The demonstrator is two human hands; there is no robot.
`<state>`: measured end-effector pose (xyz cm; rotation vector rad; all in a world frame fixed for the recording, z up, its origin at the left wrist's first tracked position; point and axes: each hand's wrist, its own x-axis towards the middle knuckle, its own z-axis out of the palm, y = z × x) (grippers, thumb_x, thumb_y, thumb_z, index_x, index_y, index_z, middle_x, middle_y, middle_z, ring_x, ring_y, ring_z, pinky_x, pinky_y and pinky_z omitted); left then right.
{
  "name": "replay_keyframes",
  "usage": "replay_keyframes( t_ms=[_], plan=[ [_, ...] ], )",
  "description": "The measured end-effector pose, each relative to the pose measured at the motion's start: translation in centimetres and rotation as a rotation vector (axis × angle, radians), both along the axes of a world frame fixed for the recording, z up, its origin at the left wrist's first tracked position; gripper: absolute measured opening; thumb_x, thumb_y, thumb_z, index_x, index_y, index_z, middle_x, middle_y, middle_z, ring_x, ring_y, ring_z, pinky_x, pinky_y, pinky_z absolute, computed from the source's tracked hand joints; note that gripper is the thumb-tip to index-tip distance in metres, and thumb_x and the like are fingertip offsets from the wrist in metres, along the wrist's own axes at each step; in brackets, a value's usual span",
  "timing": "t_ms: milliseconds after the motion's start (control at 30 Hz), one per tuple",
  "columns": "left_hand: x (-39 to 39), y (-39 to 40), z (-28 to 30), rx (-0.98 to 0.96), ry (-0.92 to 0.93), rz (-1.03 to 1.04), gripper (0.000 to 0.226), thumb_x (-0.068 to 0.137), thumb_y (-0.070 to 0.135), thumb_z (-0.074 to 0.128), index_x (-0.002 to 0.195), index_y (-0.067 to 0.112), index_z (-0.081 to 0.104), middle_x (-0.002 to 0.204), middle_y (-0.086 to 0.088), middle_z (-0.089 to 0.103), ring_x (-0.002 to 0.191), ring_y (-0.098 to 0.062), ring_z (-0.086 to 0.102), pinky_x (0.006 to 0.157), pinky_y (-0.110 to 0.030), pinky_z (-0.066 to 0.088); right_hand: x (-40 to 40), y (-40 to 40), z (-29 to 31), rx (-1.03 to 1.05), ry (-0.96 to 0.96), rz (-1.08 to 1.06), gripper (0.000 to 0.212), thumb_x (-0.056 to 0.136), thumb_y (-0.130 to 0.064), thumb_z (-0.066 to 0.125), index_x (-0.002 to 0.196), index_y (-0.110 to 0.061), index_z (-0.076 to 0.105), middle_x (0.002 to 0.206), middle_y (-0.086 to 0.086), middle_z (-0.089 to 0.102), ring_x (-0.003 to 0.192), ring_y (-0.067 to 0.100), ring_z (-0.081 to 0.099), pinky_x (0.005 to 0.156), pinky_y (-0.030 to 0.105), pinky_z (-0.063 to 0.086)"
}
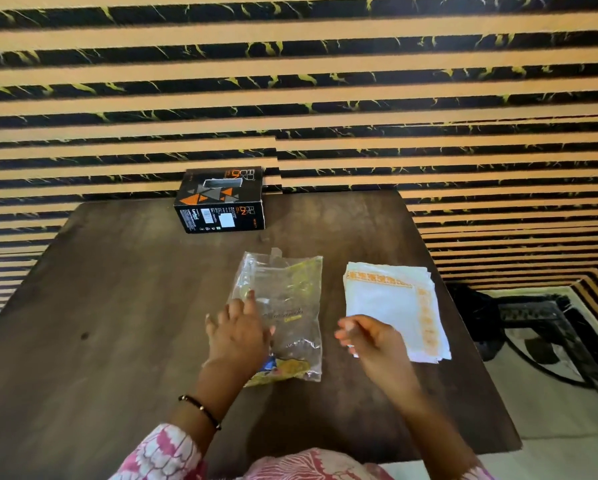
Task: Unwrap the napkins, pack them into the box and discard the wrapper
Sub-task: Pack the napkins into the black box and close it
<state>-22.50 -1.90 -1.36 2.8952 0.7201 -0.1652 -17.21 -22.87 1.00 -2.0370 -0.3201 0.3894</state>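
Observation:
A stack of white napkins (392,303) with an orange border lies unwrapped on the right side of the dark wooden table (117,306). The clear plastic wrapper (287,306), with yellow print at its near end, lies flat in the middle. My left hand (237,332) rests with spread fingers on the wrapper's left edge. My right hand (368,336) hovers between wrapper and napkins, fingers loosely curled, holding nothing. A black box (221,200) with orange and grey triangles and a slot in its top stands at the table's far edge.
A striped black and tan wall rises right behind the table. Off the table's right edge, black cables (539,348) and a dark frame lie on the pale floor.

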Motion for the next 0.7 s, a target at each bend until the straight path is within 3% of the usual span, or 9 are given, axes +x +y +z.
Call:
replay_keyframes(
  t_ms=[100, 167, 200, 267, 333, 400, 500, 600, 700],
  plan=[
    [-0.6, 0.4, -2.1, 0.001, -0.006, -0.134, 0.075, 0.090, 0.051, 0.027, 0.147, 0.011, -0.003, 0.158, -0.011, 0.002, 0.143, -0.028, -0.012, 0.110, -0.057, -0.008, -0.4, 4.5, -1.8, -0.188, -0.135, 0.223, 0.043, 0.093, -0.040, 0.042, 0.131, -0.021, 0.049, 0.127, 0.004, 0.061, 0.118, 0.015, 0.055, 0.093, 0.022, 0.040],
    [-1.5, 0.8, -3.5, -0.015, 0.035, -0.174, 0.081, 0.080, 0.058, 0.007, 0.147, 0.014, -0.002, 0.158, -0.009, -0.004, 0.136, -0.023, -0.024, 0.108, -0.055, -0.014, -1.0, 7.0, -3.9, -0.395, -0.246, 0.328, 0.053, 0.096, -0.039, 0.036, 0.144, -0.020, 0.028, 0.153, 0.004, 0.028, 0.142, 0.021, 0.023, 0.114, 0.032, 0.019],
    [-2.1, 0.8, -3.8, -0.028, 0.067, -0.173, 0.082, 0.078, 0.059, 0.001, 0.147, 0.015, -0.001, 0.158, -0.008, -0.006, 0.137, -0.023, -0.023, 0.106, -0.053, -0.017, -1.4, 7.9, -5.0, -0.491, -0.310, 0.355, 0.054, 0.097, -0.036, 0.033, 0.146, -0.018, 0.023, 0.157, 0.005, 0.018, 0.145, 0.023, 0.012, 0.117, 0.036, 0.009],
    [-2.8, 0.5, -4.2, -0.048, 0.116, -0.126, 0.070, 0.090, 0.054, 0.008, 0.147, 0.015, -0.004, 0.157, -0.006, -0.010, 0.141, -0.025, -0.020, 0.105, -0.050, -0.020, -2.4, 8.9, -6.6, -0.621, -0.416, 0.356, 0.053, 0.094, -0.033, 0.033, 0.144, -0.014, 0.029, 0.155, 0.010, 0.023, 0.144, 0.027, 0.018, 0.114, 0.043, 0.007],
    [-3.1, 0.2, -4.2, -0.053, 0.106, -0.066, 0.063, 0.097, 0.046, 0.017, 0.147, 0.015, -0.005, 0.157, -0.004, -0.011, 0.142, -0.024, -0.018, 0.109, -0.050, -0.018, -3.2, 9.4, -7.4, -0.701, -0.431, 0.344, 0.056, 0.086, -0.037, 0.035, 0.135, -0.012, 0.047, 0.144, 0.011, 0.045, 0.134, 0.027, 0.040, 0.108, 0.046, 0.027],
    [-3.4, 0.4, -4.7, -0.068, 0.090, -0.018, 0.064, 0.095, 0.049, 0.012, 0.147, 0.016, -0.004, 0.158, -0.003, -0.010, 0.143, -0.021, -0.017, 0.112, -0.049, -0.014, -3.6, 9.5, -8.1, -0.746, -0.417, 0.355, 0.060, 0.081, -0.042, 0.034, 0.129, -0.013, 0.054, 0.137, 0.009, 0.053, 0.128, 0.025, 0.049, 0.105, 0.044, 0.037],
    [-4.9, 1.6, -6.0, -0.090, 0.046, 0.051, 0.084, 0.078, 0.063, -0.008, 0.148, 0.018, 0.005, 0.158, -0.001, 0.004, 0.145, -0.020, -0.003, 0.114, -0.053, -0.003, -4.0, 9.4, -8.9, -0.776, -0.429, 0.415, 0.063, 0.082, -0.046, 0.034, 0.132, -0.012, 0.051, 0.139, 0.010, 0.051, 0.128, 0.026, 0.048, 0.109, 0.043, 0.021],
    [-6.9, 3.1, -6.6, -0.124, 0.071, 0.091, 0.079, 0.088, 0.063, 0.000, 0.141, 0.015, 0.035, 0.148, -0.003, 0.039, 0.137, -0.024, 0.032, 0.108, -0.060, 0.021, -4.7, 10.0, -9.2, -0.783, -0.424, 0.461, 0.064, 0.083, -0.046, 0.035, 0.135, -0.011, 0.048, 0.141, 0.010, 0.049, 0.130, 0.024, 0.047, 0.110, 0.041, 0.006],
    [-8.5, 5.3, -7.3, -0.127, 0.057, 0.116, 0.074, 0.090, 0.061, 0.005, 0.139, 0.016, 0.038, 0.145, -0.002, 0.043, 0.135, -0.023, 0.036, 0.107, -0.054, 0.008, -5.6, 12.3, -9.1, -0.756, -0.416, 0.474, 0.061, 0.083, -0.042, 0.036, 0.135, -0.011, 0.047, 0.141, 0.009, 0.049, 0.130, 0.023, 0.047, 0.110, 0.039, 0.003]
  ],
)
